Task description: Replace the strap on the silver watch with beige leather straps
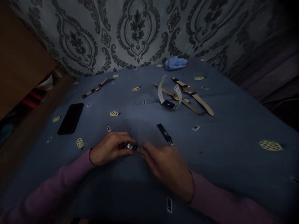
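A small wristwatch [130, 145] with a round silvery case is pinched between the thumb and fingers of my left hand [112, 147]. From the case a short strap [138, 149] runs toward my right hand [169, 166], whose thumb and forefinger close on its far end. Motion smears the right fingertips, so the strap's end is partly hidden. A loose dark watch strap [165, 133] with a metal buckle lies on the table just beyond my right hand.
On the blue patterned tablecloth [219, 161], a black phone [70, 119] lies left. A slim watch [97, 88] is behind it. Back right are a white-banded smartwatch [168, 104], a gold-faced watch [175, 97], a larger watch [188, 90] and a blue cloth [175, 63] near the wall.
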The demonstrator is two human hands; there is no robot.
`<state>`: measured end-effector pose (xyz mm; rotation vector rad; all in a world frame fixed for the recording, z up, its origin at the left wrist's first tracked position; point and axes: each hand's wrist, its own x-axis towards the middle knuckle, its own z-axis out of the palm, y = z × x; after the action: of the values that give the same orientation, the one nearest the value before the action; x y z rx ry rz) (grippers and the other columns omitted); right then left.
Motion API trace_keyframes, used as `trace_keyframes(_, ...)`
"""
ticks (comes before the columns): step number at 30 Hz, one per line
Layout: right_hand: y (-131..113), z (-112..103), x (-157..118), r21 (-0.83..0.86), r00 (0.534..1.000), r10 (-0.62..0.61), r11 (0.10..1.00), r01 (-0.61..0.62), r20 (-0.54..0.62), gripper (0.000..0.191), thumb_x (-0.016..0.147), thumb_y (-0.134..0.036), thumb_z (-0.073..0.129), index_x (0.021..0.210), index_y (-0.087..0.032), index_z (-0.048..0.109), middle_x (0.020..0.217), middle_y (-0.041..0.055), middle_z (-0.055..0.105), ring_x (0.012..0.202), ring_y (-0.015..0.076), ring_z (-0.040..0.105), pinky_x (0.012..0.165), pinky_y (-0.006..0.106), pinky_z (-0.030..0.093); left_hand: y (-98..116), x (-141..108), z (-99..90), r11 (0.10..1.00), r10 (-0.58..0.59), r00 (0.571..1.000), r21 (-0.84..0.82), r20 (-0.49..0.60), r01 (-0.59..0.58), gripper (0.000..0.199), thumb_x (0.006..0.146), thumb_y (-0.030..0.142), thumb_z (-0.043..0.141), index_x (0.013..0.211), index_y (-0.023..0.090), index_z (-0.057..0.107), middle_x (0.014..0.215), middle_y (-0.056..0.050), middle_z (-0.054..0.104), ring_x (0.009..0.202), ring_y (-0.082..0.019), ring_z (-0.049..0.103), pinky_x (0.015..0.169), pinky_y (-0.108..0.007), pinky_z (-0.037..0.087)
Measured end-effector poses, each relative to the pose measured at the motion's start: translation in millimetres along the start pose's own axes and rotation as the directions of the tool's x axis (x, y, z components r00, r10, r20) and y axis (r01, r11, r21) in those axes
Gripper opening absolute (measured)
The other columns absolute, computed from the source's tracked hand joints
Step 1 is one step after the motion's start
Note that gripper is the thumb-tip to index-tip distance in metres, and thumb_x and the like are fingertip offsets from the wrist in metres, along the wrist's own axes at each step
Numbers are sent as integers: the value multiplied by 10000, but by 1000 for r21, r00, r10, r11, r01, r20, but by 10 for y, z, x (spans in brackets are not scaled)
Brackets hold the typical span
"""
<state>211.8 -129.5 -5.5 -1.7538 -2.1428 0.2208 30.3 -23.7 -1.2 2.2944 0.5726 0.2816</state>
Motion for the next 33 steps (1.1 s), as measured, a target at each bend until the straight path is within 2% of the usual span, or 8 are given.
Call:
trace_keyframes(3, 20, -7, -9, 44, 1000, 0, 999, -1, 9, 236, 943, -226, 452, 769, -158, 595, 484, -1, 594, 389, 119, 503, 434, 237, 202, 25, 2, -5, 1000, -12, 1000, 9, 2, 12, 152, 842, 233, 658, 976, 162, 671, 740, 14, 587, 581, -82, 510, 561, -197, 412)
trace_keyframes(8, 38, 29, -34, -21, 996, -5, 1000, 3, -90, 224, 945, -175, 422, 770, -165, 561, 763, 48, 604, 617, 149, 574, 493, 241, 309, 65, 8, -7, 999, -38, 999, 11, 3, 38, 134, 830, 245, 670, 935, 162, 667, 740, 13, 592, 580, -87, 499, 566, -204, 405)
trace_keyframes(13, 31, 77, -54, -72, 994, -32, 997, 24, -107, 199, 939, -168, 446, 783, -165, 569, 761, 36, 558, 629, 148, 547, 488, 250, 300, 70, 7, -8, 998, -59, 998, 11, 16, 58, 138, 832, 244, 668, 943, 161, 663, 731, 19, 578, 583, -89, 495, 570, -201, 400)
trace_keyframes(17, 55, 56, -55, 13, 993, 2, 1000, 0, -114, 174, 919, -149, 480, 772, -151, 573, 759, 30, 553, 607, 135, 538, 480, 239, 309, 63, 1, -11, 998, -62, 998, 28, 18, 62, 137, 834, 258, 670, 933, 164, 659, 728, 21, 568, 587, -88, 489, 572, -198, 394)
trace_keyframes(23, 111, -12, -48, 209, 995, 92, 975, -82, -42, 189, 920, -151, 458, 784, -153, 589, 756, 33, 577, 590, 133, 543, 511, 236, 383, 80, -3, -14, 997, -67, 998, 34, 19, 66, 151, 840, 258, 658, 965, 174, 646, 742, 23, 574, 580, -86, 480, 573, -203, 395)
trace_keyframes(27, 124, -50, -39, 270, 993, 122, 956, -118, 4, 200, 915, -158, 459, 760, -159, 584, 756, 41, 590, 616, 145, 561, 551, 255, 422, 130, -16, -27, 988, -152, 988, 25, 25, 151, 123, 830, 193, 612, 952, 180, 616, 769, 24, 574, 591, -87, 473, 580, -210, 393)
trace_keyframes(30, 130, -62, -33, 295, 992, 122, 948, -122, 21, 184, 910, -164, 471, 771, -161, 591, 756, 39, 602, 622, 144, 567, 560, 256, 423, 173, -31, -41, 965, -254, 967, -70, 10, 254, 107, 785, 132, 569, 885, 171, 563, 723, 41, 525, 593, -81, 453, 569, -201, 382)
trace_keyframes(33, 142, -60, -30, 324, 993, 118, 938, -122, 30, 185, 907, -174, 470, 776, -164, 600, 755, 37, 610, 608, 138, 563, 557, 252, 424, 213, -39, -68, 884, -353, 935, -312, 43, 349, 91, 758, 146, 542, 845, 165, 520, 751, 24, 512, 606, -84, 455, 530, -189, 397)
